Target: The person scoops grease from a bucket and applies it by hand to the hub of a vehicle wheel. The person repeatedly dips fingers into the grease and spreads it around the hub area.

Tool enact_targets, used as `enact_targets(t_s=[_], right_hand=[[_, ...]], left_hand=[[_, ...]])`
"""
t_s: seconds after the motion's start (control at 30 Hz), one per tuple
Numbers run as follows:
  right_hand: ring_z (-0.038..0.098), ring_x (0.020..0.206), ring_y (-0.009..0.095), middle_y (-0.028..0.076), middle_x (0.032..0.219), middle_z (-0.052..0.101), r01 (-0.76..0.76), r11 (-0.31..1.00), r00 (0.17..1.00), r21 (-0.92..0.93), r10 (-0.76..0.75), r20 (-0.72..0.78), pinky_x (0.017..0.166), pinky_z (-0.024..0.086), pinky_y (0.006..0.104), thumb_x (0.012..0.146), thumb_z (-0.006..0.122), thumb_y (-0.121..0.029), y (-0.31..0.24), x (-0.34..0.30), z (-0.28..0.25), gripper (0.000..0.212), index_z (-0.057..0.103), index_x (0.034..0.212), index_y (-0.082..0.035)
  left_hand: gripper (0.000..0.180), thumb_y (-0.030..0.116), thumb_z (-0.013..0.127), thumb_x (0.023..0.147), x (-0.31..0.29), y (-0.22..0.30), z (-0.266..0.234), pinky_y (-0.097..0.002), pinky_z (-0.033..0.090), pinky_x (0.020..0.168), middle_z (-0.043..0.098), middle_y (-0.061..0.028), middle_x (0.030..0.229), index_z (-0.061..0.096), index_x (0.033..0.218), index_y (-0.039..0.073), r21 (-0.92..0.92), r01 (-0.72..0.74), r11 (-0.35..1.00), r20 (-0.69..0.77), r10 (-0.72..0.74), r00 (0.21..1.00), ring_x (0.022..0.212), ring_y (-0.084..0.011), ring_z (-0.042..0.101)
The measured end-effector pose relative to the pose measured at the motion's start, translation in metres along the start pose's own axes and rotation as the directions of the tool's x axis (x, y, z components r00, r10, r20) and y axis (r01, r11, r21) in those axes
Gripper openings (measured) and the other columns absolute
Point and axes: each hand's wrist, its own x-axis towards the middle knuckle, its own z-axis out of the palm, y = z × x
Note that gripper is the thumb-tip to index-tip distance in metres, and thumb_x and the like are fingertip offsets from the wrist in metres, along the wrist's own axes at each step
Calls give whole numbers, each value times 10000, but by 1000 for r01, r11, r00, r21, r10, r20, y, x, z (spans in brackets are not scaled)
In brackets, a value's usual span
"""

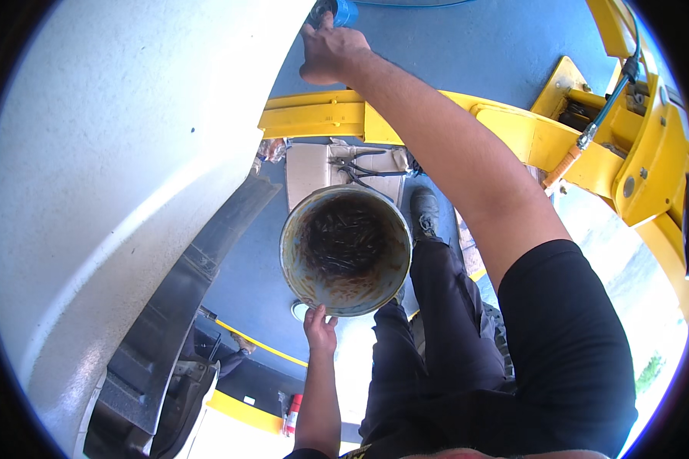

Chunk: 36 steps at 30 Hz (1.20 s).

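Observation:
My left hand (321, 329) grips the near rim of a round metal bucket (345, 250) and holds it up; the bucket's inside is dark and rust-stained. My right arm stretches far forward, and my right hand (328, 53) is closed around a blue cylindrical object (343, 11) at the top of the view, next to the white car body (115, 176). How much of the blue object lies beyond the picture's edge is hidden.
A yellow car-lift arm (436, 115) crosses behind my right arm. Pliers (364, 168) lie on a grey pad on the blue floor (482, 46). My dark trousers and shoe (424, 208) stand right of the bucket. A black wheel-arch liner (184, 283) runs lower left.

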Motion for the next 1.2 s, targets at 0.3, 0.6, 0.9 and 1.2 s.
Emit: enact_targets(t_s=[0.3,0.6,0.9,1.2], right_hand=[[498,1456,429,311,1588,426,86,996,995,-17,-85,54,1069,550,544,999,534,-411,-4,-3,-7,720,384,1582,-15],[475,1475,447,349,1617,377,119,992,993,-40,-118,25,1075,542,544,973,574,-373,-8,2,4,737,374,1581,-9],[392,1536,427,254,1663,359,149,974,988,-169,-143,49,1144,470,577,1026,517,-385,-15,-7,-2,670,415,1598,-52],[455,1474,490,253,1634,368,153,928,986,-339,-121,114,1249,237,624,1068,486,-353,-20,-13,-5,613,416,1614,-85]], left_hand=[[206,176,752,964,1,-3,-1,-367,542,850,705,-24,1138,609,1105,131,5,11,1000,-12,-11,1000,1048,-160,660],[168,138,735,970,3,-7,-2,-399,565,908,712,-63,1149,614,1083,111,-19,8,1000,14,-7,1000,1078,-191,676],[112,170,721,982,2,-10,4,-411,542,898,706,-22,1101,626,1035,142,-10,22,1000,-2,-22,1000,1053,-182,662],[150,118,736,968,3,-12,3,-427,555,921,707,-60,1144,604,1038,124,-66,27,997,13,-26,1000,1088,-208,670]])
